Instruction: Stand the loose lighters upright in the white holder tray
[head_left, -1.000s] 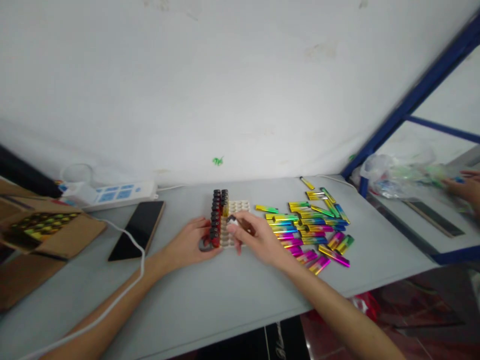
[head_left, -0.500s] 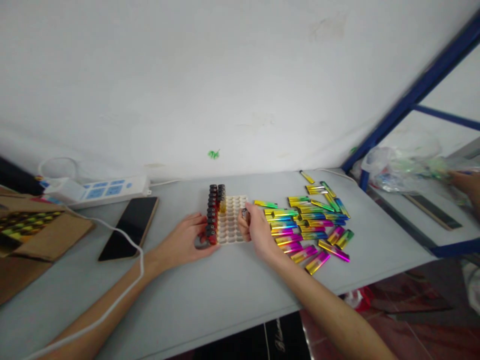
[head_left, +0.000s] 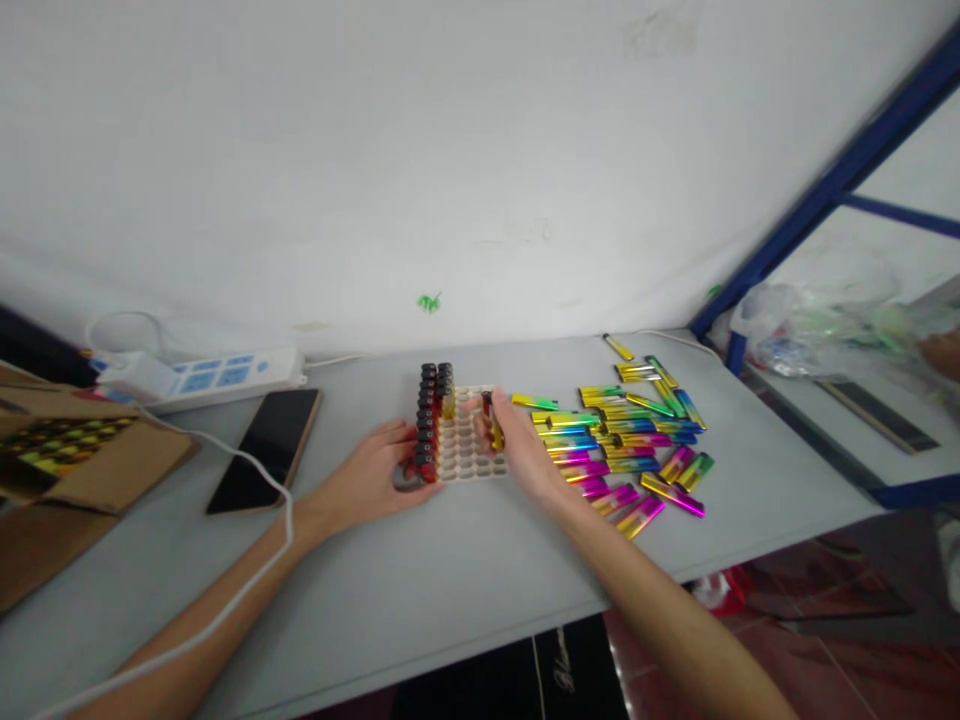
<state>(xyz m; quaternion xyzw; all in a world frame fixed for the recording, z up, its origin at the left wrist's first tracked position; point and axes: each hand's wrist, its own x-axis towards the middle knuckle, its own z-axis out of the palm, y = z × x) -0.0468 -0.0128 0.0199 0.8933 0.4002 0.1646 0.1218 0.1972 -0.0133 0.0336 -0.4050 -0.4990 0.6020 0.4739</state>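
A white tray (head_left: 466,462) full of holes lies on the table in front of me. Along its left side stand upright lighters (head_left: 426,424) with black tops and red bodies, plus a shorter second row with a yellow one. My left hand (head_left: 373,472) grips the tray's lower left edge, thumb at the near corner and fingers against the lighters. Over the tray's right part, my right hand (head_left: 523,447) pinches a lighter (head_left: 496,432) with a dark top and yellow body. Just right of that hand lies a spread of shiny lighters (head_left: 616,440) in yellow, green, blue and pink.
On the left are a phone (head_left: 266,450), a power strip (head_left: 229,375), an open cardboard box (head_left: 142,460) and a white cable (head_left: 259,462) crossing above my left forearm. At right, a blue frame (head_left: 810,205) borders another surface with plastic bags (head_left: 787,320) and another person's hand (head_left: 941,355).
The lighter in my right hand now shows its yellow body, where mostly its top showed before. My left hand stays at the tray. The view has shifted slightly.
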